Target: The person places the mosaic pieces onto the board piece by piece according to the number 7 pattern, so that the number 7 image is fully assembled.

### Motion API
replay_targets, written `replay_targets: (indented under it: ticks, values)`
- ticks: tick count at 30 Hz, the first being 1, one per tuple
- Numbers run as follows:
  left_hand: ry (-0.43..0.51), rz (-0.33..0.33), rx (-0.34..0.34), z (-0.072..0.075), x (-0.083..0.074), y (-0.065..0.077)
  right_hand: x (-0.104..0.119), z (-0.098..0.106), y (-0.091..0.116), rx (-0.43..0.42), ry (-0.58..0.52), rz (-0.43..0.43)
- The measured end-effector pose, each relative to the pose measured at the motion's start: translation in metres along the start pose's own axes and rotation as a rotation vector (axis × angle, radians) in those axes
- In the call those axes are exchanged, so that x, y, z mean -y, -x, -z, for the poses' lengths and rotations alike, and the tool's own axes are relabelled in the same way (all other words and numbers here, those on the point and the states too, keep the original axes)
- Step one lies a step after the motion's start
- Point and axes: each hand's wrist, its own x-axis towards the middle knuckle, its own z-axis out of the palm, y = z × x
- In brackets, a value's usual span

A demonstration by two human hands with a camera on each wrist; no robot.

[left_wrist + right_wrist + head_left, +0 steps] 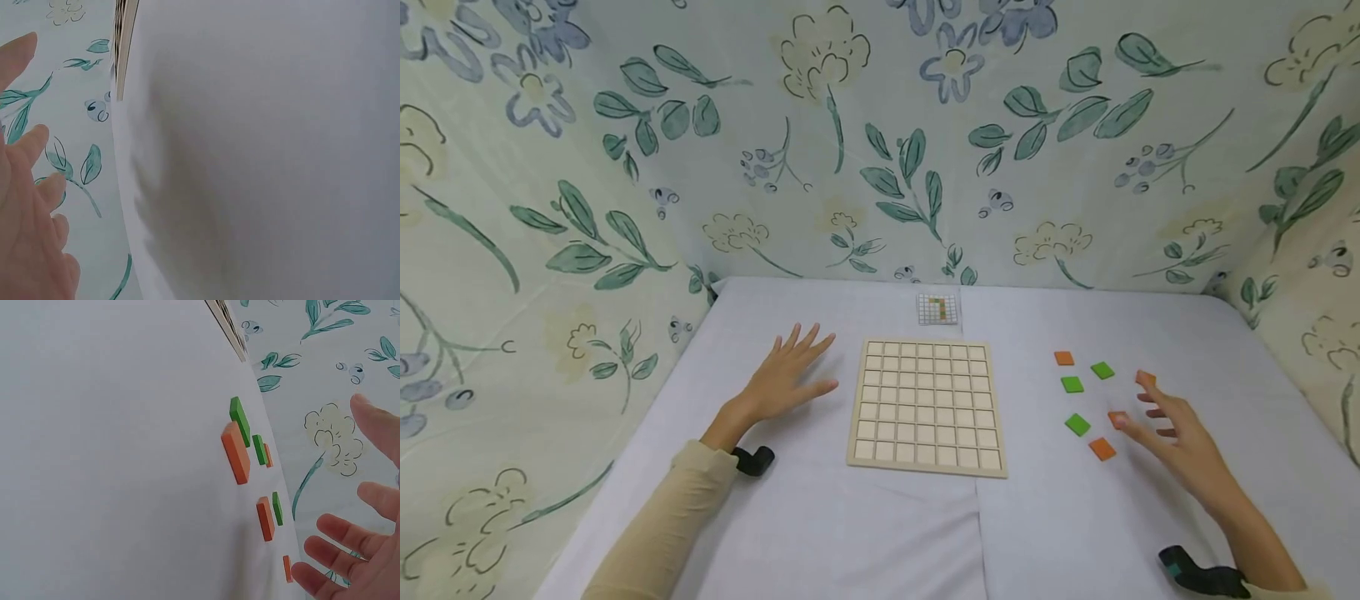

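A pale wooden grid board lies in the middle of the white table. To its left my left hand hovers with spread fingers and holds nothing; its shadow falls on the cloth in the left wrist view. My right hand reaches over the loose square tiles right of the board, fingers apart and relaxed, nothing between them. Under it in the head view show an orange tile and another orange tile, partly covered by fingertips. Around them lie a green tile, an orange tile and several others.
Behind the board lies a small card printed with a grid and a coloured pattern. White cloth covers the table, with a crease in front of the board. A floral curtain hangs behind and at both sides.
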Motion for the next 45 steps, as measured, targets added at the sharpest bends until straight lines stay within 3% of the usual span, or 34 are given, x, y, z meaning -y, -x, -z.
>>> replay_targets:
  ticks: [8,12,22,32,40,45]
  values:
    - [0.041,-0.019,0.05,-0.008,-0.01,-0.004,0.0,-0.015,0.014,-0.019,-0.045,-0.091]
    - [0.051,-0.041,0.062,-0.01,-0.014,-0.006,-0.003,-0.02,0.018,-0.032,-0.087,-0.075]
    - [0.042,-0.081,0.116,-0.019,-0.017,-0.012,-0.007,-0.03,0.023,-0.068,-0.069,-0.161]
    - [0.047,-0.107,0.141,-0.026,-0.019,-0.015,-0.011,-0.033,0.024,-0.111,-0.053,-0.153]
    - [0.053,-0.121,0.146,-0.032,-0.019,-0.015,-0.013,-0.036,0.021,-0.109,0.025,-0.175]
    - [0.043,-0.095,0.171,-0.037,-0.016,-0.015,-0.011,-0.037,0.021,-0.109,0.069,-0.119]
